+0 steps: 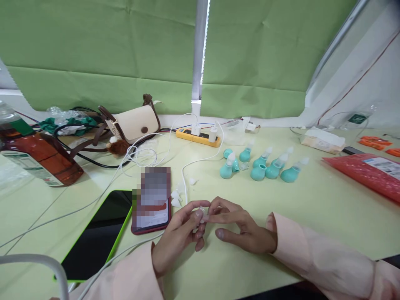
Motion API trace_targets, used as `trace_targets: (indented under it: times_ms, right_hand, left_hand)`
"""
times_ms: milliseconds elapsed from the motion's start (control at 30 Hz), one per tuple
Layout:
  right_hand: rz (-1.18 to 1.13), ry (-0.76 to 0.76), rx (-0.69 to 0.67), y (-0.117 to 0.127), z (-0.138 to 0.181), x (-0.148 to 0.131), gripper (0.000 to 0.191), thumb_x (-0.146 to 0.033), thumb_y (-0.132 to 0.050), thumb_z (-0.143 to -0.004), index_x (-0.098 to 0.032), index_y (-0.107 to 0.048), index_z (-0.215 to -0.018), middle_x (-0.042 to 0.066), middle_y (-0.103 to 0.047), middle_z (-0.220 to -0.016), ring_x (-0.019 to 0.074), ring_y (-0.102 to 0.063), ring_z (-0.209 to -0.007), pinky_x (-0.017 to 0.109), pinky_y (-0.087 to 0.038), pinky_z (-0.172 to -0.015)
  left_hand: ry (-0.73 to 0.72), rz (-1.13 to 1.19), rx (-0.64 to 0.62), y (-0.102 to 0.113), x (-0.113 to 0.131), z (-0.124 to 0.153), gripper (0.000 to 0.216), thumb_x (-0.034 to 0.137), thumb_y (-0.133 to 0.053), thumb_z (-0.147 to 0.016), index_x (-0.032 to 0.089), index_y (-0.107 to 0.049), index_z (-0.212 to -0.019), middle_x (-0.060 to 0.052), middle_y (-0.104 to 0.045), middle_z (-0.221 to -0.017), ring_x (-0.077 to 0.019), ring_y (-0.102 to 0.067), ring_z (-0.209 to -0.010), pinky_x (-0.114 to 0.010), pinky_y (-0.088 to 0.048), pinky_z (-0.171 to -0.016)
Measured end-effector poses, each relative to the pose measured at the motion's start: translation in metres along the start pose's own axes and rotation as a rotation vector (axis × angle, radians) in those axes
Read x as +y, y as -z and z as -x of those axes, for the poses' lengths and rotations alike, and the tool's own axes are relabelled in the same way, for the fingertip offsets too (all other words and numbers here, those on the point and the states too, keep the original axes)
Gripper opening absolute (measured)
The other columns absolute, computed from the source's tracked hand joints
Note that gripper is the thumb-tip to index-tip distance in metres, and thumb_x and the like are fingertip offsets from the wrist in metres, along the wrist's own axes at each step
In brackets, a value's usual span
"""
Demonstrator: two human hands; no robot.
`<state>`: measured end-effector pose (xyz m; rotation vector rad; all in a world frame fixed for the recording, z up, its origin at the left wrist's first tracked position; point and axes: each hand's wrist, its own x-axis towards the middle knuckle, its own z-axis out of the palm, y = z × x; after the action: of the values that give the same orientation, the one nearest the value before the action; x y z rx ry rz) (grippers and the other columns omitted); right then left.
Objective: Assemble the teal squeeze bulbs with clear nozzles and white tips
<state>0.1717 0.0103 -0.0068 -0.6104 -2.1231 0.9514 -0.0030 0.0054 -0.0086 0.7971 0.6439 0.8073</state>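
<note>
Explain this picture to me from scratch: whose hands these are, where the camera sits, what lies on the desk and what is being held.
The one picture comes from a camera worn on a person's head, looking down at their own two bare hands. The left hand and right hand meet, and their fingers pinch a small clear piece together. On the pale green desk lie teal rubber bulbs with clear tips, a phone, a dark tablet, a cream handbag, a yellow power strip and a bottle lying on its side.
</note>
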Motion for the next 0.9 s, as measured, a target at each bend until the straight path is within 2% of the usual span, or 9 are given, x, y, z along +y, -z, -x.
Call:
trace_targets:
  times_ms: [133,233,300,400,500,600,733,800,900]
  right_hand:
    - [0.104,0.094,0.067,-0.002,0.000,0.001,0.030,-0.019,-0.051,-0.077,-0.023,-0.055,-0.106,0.005,-0.048,-0.088,0.0149,-0.049,-0.084,0.032,-0.045,-0.071]
    - [0.246,0.194,0.200,0.006,-0.002,0.003,0.032,-0.012,-0.050,-0.074,-0.024,-0.055,-0.104,0.005,-0.051,-0.081,0.0149,-0.051,-0.075,0.032,-0.046,-0.063]
    - [0.442,0.282,0.345,0.022,-0.004,0.008,0.032,-0.009,-0.050,-0.071,-0.024,-0.057,-0.099,0.004,-0.053,-0.074,0.0155,-0.051,-0.069,0.032,-0.045,-0.059]
    - [0.875,0.421,0.571,0.060,-0.003,0.023,0.025,-0.009,-0.055,-0.067,-0.024,-0.060,-0.086,0.003,-0.054,-0.064,0.0162,-0.048,-0.063,0.031,-0.042,-0.054]
    - [1.248,0.298,0.619,0.100,-0.001,0.039,0.009,-0.015,-0.056,-0.069,-0.020,-0.062,-0.073,0.005,-0.057,-0.061,0.0174,-0.047,-0.063,0.031,-0.038,-0.054]
    - [1.453,0.033,0.465,0.121,-0.001,0.048,0.014,-0.022,-0.050,-0.075,-0.017,-0.063,-0.073,0.006,-0.060,-0.064,0.0196,-0.048,-0.068,0.034,-0.034,-0.061]
    - [1.576,-0.245,0.173,0.114,-0.010,0.052,0.029,-0.031,-0.043,-0.080,-0.014,-0.057,-0.098,0.010,-0.062,-0.084,0.0258,-0.046,-0.085,0.042,-0.026,-0.072]
    - [1.608,-0.317,0.074,0.105,-0.016,0.055,0.034,-0.031,-0.042,-0.080,-0.014,-0.051,-0.108,0.013,-0.058,-0.097,0.0289,-0.042,-0.091,0.044,-0.023,-0.074]
    - [1.617,-0.348,0.018,0.097,-0.020,0.062,0.030,-0.028,-0.041,-0.080,-0.016,-0.052,-0.105,0.014,-0.055,-0.102,0.0296,-0.039,-0.093,0.045,-0.019,-0.076]
  left_hand:
    - [0.032,-0.023,-0.014,-0.001,0.000,0.000,0.034,0.037,-0.059,-0.072,0.017,-0.051,-0.098,0.006,-0.037,-0.055,-0.0056,-0.034,-0.046,-0.019,-0.033,-0.042]
    - [0.034,-0.095,-0.015,-0.001,-0.002,0.000,0.032,0.033,-0.062,-0.070,0.016,-0.049,-0.094,0.007,-0.036,-0.050,-0.0054,-0.031,-0.044,-0.018,-0.032,-0.039]
    - [0.035,-0.117,-0.002,0.000,-0.003,-0.001,0.029,0.030,-0.061,-0.070,0.016,-0.049,-0.092,0.008,-0.035,-0.048,-0.0054,-0.029,-0.043,-0.018,-0.031,-0.037]
    - [0.026,-0.178,0.009,0.002,-0.005,0.000,0.028,0.028,-0.060,-0.070,0.017,-0.048,-0.094,0.009,-0.035,-0.048,-0.0043,-0.030,-0.040,-0.017,-0.030,-0.037]
    - [0.019,-0.238,-0.008,0.002,-0.006,0.000,0.029,0.027,-0.060,-0.070,0.017,-0.048,-0.095,0.010,-0.036,-0.048,-0.0031,-0.030,-0.037,-0.017,-0.031,-0.037]
    - [0.025,-0.222,-0.014,0.000,-0.005,0.000,0.026,0.026,-0.060,-0.069,0.015,-0.050,-0.090,0.009,-0.035,-0.048,-0.0042,-0.029,-0.040,-0.017,-0.031,-0.035]
    - [0.045,-0.228,-0.028,0.000,-0.004,0.000,0.026,0.026,-0.061,-0.068,0.015,-0.050,-0.089,0.009,-0.035,-0.046,-0.0049,-0.027,-0.040,-0.017,-0.032,-0.033]
    - [0.053,-0.226,-0.039,0.000,-0.004,0.000,0.029,0.028,-0.062,-0.067,0.015,-0.050,-0.090,0.009,-0.034,-0.046,-0.0053,-0.027,-0.041,-0.017,-0.032,-0.034]
    - [0.053,-0.233,-0.044,0.000,-0.003,0.000,0.033,0.035,-0.061,-0.069,0.015,-0.050,-0.093,0.008,-0.034,-0.049,-0.0058,-0.028,-0.044,-0.018,-0.033,-0.036]
